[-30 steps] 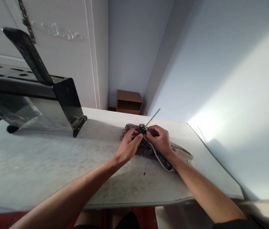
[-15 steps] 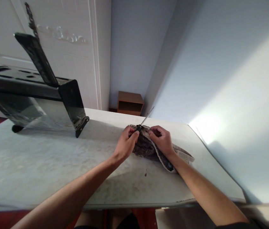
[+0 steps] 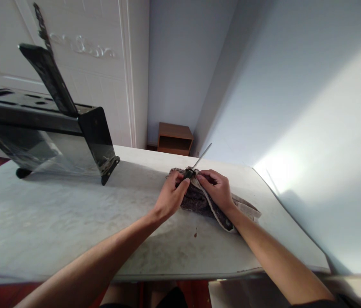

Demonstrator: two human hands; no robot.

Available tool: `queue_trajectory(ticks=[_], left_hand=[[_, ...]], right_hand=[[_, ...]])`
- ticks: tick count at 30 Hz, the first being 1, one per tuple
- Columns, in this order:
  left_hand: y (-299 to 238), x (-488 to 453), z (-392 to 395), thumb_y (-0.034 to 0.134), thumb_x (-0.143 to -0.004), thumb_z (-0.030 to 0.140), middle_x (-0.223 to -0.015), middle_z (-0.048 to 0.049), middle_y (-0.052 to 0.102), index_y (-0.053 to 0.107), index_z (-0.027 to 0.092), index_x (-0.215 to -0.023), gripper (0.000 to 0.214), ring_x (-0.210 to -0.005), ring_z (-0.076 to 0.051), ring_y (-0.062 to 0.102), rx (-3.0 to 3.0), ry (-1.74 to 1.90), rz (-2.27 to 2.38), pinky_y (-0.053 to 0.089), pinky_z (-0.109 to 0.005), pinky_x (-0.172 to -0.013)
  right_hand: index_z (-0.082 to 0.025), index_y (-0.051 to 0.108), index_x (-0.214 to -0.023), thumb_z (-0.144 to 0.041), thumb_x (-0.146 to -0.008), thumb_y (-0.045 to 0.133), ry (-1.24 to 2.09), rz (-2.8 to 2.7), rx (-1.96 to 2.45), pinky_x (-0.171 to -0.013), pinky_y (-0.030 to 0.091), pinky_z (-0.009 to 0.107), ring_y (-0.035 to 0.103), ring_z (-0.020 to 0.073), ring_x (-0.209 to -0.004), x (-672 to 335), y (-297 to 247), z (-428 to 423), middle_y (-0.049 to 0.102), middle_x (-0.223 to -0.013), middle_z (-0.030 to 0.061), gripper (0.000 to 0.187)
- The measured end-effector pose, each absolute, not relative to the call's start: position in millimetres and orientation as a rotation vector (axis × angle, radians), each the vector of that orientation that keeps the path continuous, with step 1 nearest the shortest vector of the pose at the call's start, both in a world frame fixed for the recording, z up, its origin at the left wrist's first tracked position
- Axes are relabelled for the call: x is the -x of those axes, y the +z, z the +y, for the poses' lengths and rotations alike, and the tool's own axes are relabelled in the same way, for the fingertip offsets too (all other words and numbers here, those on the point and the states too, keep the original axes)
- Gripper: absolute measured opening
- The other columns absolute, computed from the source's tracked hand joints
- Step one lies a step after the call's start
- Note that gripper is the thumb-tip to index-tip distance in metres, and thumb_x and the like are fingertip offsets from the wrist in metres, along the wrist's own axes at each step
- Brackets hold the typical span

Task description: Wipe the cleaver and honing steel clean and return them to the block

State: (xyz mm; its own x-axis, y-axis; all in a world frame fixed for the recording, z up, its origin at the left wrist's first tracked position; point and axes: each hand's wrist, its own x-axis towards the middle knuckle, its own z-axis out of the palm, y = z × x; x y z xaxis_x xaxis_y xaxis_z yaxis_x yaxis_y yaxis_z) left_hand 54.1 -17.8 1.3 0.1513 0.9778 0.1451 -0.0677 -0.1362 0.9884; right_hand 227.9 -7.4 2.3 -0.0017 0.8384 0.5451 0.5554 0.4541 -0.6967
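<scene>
My left hand (image 3: 171, 192) is closed round the black handle of a narrow-bladed knife (image 3: 202, 156), its thin metal blade pointing away to the upper right. A dark brown towel (image 3: 196, 201) with a pale hem lies bunched on the table under both hands. My right hand (image 3: 216, 187) pinches the towel's pale edge close to where blade and handle meet. Part of the handle is hidden by my left fingers, and some of the towel by my right hand and forearm.
A black knife rack (image 3: 93, 128) with clear sides stands on the white table (image 3: 71, 222) at the left, a black handle (image 3: 47, 77) rising from it. Behind the table are a small brown cabinet (image 3: 175, 128) and a white panelled door (image 3: 97, 81). A wall (image 3: 295, 107) borders the right side.
The knife and my left hand have shifted slightly to the right. The blade tip has moved right too. My right hand has moved a little left along the towel edge, nearer the handle.
</scene>
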Motion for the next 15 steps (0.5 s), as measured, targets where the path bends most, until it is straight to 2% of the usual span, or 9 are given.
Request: queue_trajectory(ticks=[4, 9, 15], left_hand=[[2.6, -52.5, -19.2, 0.051, -0.086, 0.035, -0.067, 0.0029, 0.050, 0.046, 0.019, -0.080, 0.018, -0.060, -0.011, 0.046, -1.494, 1.211, 1.027, 0.037, -0.024, -0.059], [6.1, -50.6, -23.2, 0.049, -0.087, 0.032, -0.084, -0.0032, 0.058, 0.048, 0.019, -0.086, 0.013, -0.083, -0.018, 0.056, -1.709, 1.211, 1.081, 0.041, -0.031, -0.076], [1.9, -50.8, -27.3, 0.047, -0.089, 0.034, -0.096, -0.0085, 0.063, 0.045, 0.020, -0.098, 0.017, -0.093, -0.025, 0.061, -1.861, 1.105, 1.110, 0.043, -0.038, -0.083]], right_hand=[[-0.020, 0.072, -0.089, -0.037, -0.083, 0.065, 0.335, -1.689, 1.208, -0.069, 0.050, 0.029, 0.064, 0.0175, -0.074, -227.2, 2.8, -7.6, 0.072, -0.083, 0.0036, 0.020], [-0.019, 0.071, -0.088, -0.036, -0.083, 0.064, 0.326, -1.700, 1.203, -0.067, 0.049, 0.028, 0.063, 0.0165, -0.070, -227.2, 2.3, -7.5, 0.071, -0.081, 0.0031, 0.019], [-0.018, 0.069, -0.085, -0.033, -0.084, 0.062, 0.234, -1.764, 1.224, -0.062, 0.047, 0.026, 0.059, 0.0147, -0.065, -227.3, 0.9, -7.7, 0.067, -0.075, 0.0025, 0.017]])
